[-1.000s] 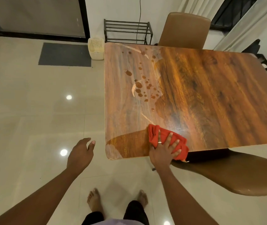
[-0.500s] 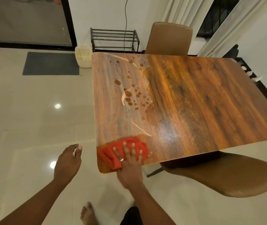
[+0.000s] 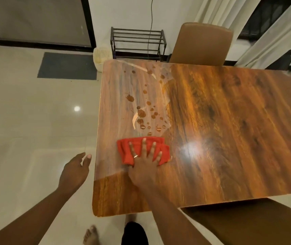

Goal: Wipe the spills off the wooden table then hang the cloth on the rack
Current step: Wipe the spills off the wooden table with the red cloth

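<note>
A red cloth (image 3: 126, 150) lies bunched on the wooden table (image 3: 229, 129), left of its middle. My right hand (image 3: 145, 164) presses flat on the cloth with fingers spread. Brown spill drops (image 3: 142, 113) and pale wet streaks spread over the table just beyond the cloth, up to the far left corner. My left hand (image 3: 75, 169) hangs open over the floor, just left of the table's edge, holding nothing. A black metal rack (image 3: 138, 42) stands against the wall behind the table.
A brown chair (image 3: 203, 43) is tucked in at the far side, another brown chair (image 3: 247, 221) at the near right. A cream basket (image 3: 101, 55) sits by the rack. A grey mat (image 3: 67, 65) lies on the tiled floor. Curtains hang at the right.
My right hand has swept the cloth from the near edge leftward, then pushed it away from me toward the brown drops. I have moved closer to the table. My left hand stays open beside it.
</note>
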